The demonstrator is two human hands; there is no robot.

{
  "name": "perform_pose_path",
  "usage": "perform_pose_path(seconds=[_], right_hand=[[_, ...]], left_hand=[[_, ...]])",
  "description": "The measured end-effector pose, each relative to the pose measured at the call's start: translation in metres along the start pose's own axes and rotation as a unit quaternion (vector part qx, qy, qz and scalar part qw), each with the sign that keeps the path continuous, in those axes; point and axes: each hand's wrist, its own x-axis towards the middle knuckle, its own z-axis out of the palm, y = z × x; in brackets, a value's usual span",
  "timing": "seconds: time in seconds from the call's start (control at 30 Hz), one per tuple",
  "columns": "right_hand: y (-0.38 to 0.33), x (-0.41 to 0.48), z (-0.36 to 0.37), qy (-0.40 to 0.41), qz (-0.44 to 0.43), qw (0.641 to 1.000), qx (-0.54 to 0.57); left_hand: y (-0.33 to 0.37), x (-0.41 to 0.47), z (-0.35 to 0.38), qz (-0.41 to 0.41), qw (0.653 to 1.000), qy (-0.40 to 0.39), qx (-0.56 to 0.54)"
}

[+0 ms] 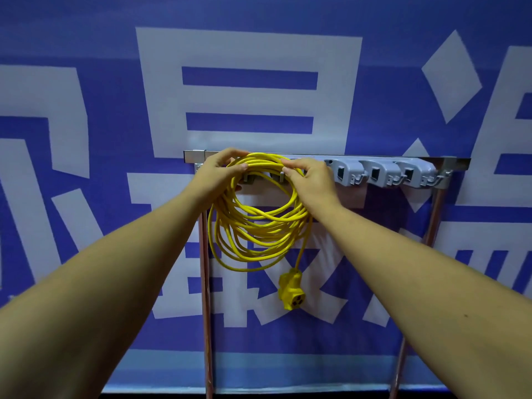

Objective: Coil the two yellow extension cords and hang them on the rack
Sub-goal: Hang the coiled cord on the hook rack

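- Bare forearms [115, 269] come in from the near bottom corners and reach to the far centre, both hands up at the rail.
- Left hand [221, 171] grips the top left of the coiled yellow extension cord [259, 226], fingers curled over the bundled strands and thumb below them.
- Right hand [311, 182] holds the top right of the same coil, fingertips and thumb pinching the strands tight.
- Between the 2 hands, the top of the coil lies against the horizontal silver metal rack rail [449, 162], towards its left end, and the loops hang down loose below it.
- 1 strand drops from the right side of the coil to the chunky yellow socket block [290, 289], which dangles free under the loops.
- Behind the coil a small metal hook [282, 176] peeks out; whether the cord sits on it, I cannot tell.
- Right of the hands, 3 grey plastic clip holders [377, 172] line the rail, each well apart from the cord.
- 2 copper-coloured upright poles [205, 283] carry the rail, 1 at each end.
- Farthest back hangs a blue banner with large white characters [86, 139].
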Motion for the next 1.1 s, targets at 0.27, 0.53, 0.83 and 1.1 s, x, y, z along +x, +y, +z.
perform_pose_path(seconds=[0.27, 0.53, 0.83, 1.1], right_hand=[[-0.005, -0.003, 0.001, 0.015, 0.043, 0.999, 0.002], [-0.006, -0.010, -0.001, -0.002, 0.031, 0.999, -0.014], [-0.002, -0.005, 0.002, -0.021, 0.033, 0.999, -0.033], [-0.012, -0.012, -0.006, -0.032, 0.043, 0.998, -0.024]], left_hand=[[0.001, -0.004, 0.003, -0.031, 0.996, 0.020, -0.078], [0.000, -0.008, -0.001, -0.020, 0.998, -0.004, -0.060], [-0.003, -0.010, 0.001, -0.003, 0.999, 0.028, 0.020], [0.009, -0.015, 0.005, 0.007, 0.995, 0.056, 0.084]])
